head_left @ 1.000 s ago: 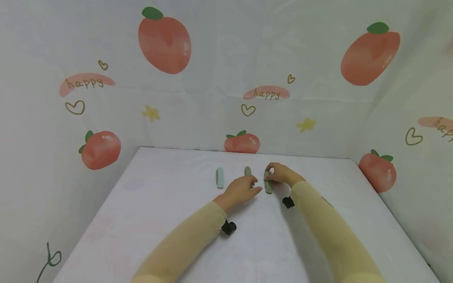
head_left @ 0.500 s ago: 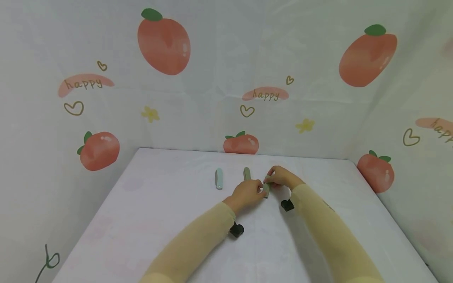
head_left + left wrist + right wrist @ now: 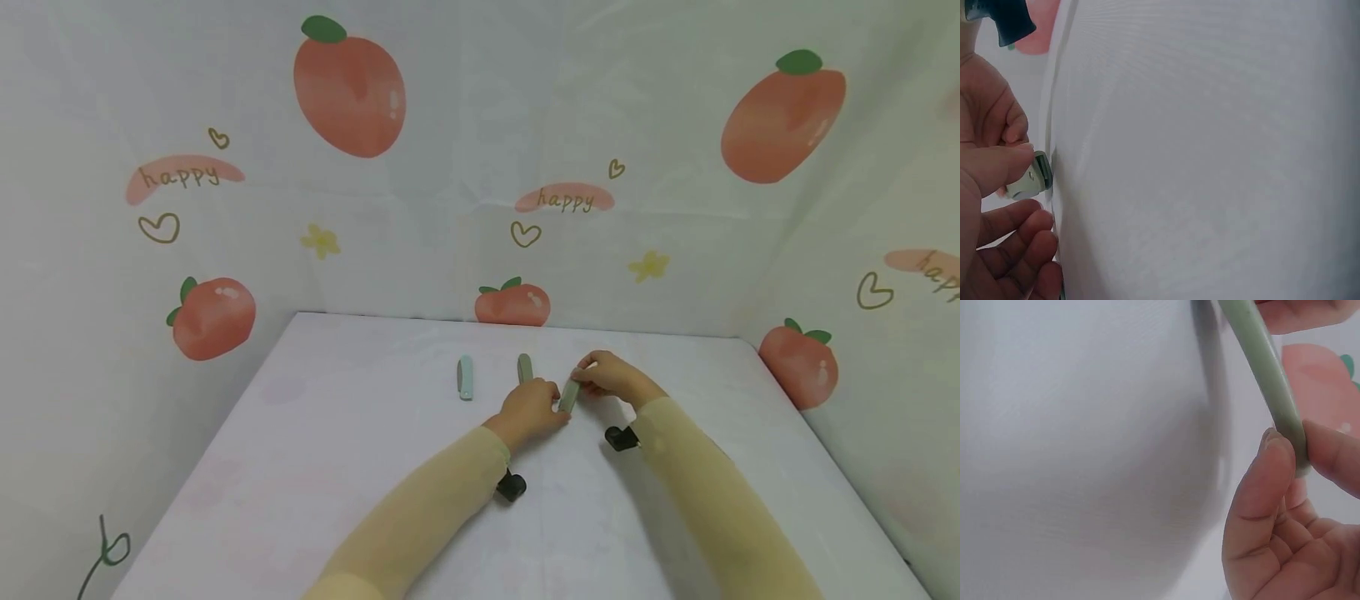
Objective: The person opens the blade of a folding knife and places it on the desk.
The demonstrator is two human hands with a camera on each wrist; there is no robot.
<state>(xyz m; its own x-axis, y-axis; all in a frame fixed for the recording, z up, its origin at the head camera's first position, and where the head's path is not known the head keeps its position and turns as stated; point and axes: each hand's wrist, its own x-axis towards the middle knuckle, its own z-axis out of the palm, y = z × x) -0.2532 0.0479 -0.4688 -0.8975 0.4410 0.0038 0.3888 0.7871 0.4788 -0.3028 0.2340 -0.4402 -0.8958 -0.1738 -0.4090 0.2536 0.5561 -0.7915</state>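
Observation:
A slim green folding knife (image 3: 570, 396) is held between both hands, tilted, just above the white table. My right hand (image 3: 611, 375) pinches its far end between thumb and fingers; the right wrist view shows the smooth green body (image 3: 1266, 369) running up from that grip. At the near end my left hand (image 3: 528, 408) has its thumb and forefinger on either side of the knife. In the left wrist view, that end (image 3: 1029, 181) shows a rivet and a dark slot. A second green folding knife (image 3: 525, 367) lies behind the left hand, partly hidden.
To the left lies a light blue folding knife (image 3: 466, 378). The white table (image 3: 337, 467) ends at a cloth backdrop (image 3: 450, 125) printed with red fruit. Black cameras hang under both wrists.
My left hand has moved right to the held knife. The right hand has shifted slightly right, and the knife now slants, its far end further right. The other two knives have not moved.

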